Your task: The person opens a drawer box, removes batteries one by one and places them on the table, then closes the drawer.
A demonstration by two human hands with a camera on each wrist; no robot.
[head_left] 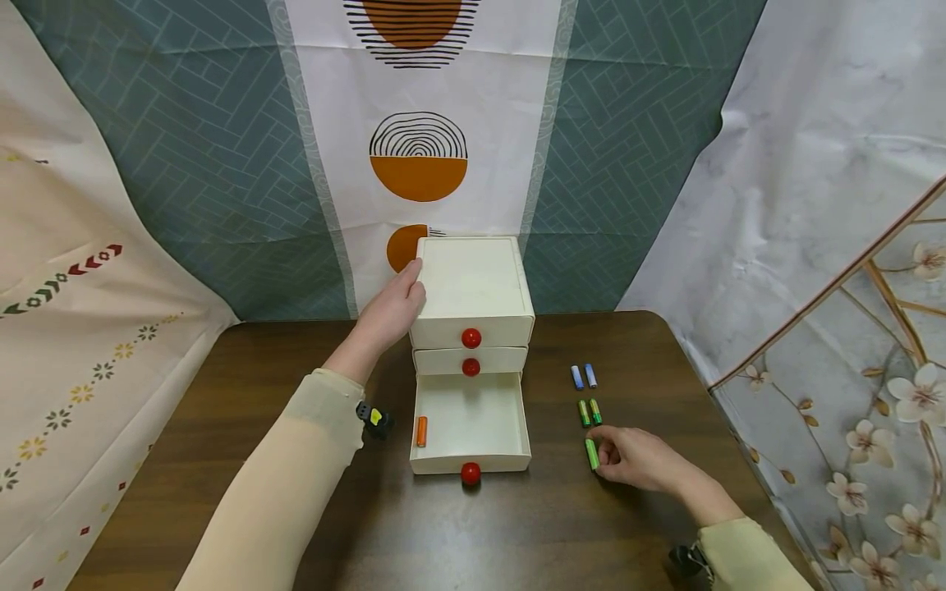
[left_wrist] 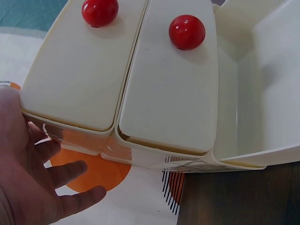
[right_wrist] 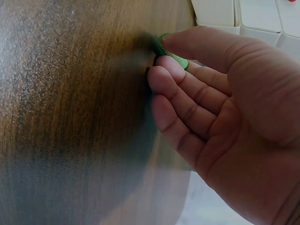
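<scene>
A white cabinet (head_left: 473,279) with red knobs stands at the back of the table, its bottom drawer (head_left: 473,461) pulled out. In that drawer an orange battery (head_left: 421,431) lies near the left wall. My left hand (head_left: 392,314) rests against the cabinet's upper left side; the left wrist view shows its fingers (left_wrist: 70,173) spread and loosely extended. To the right of the drawer, my right hand (head_left: 641,460) pinches a light green battery (head_left: 592,454) between thumb and fingers, low at the tabletop. In the right wrist view, the fingers partly hide this green battery (right_wrist: 176,57).
Behind the right hand, two green batteries (head_left: 585,413) lie side by side, with two blue batteries (head_left: 577,377) farther back. The middle drawer (head_left: 443,361) protrudes slightly. A patterned cloth (head_left: 628,164) hangs behind the brown table (head_left: 547,533).
</scene>
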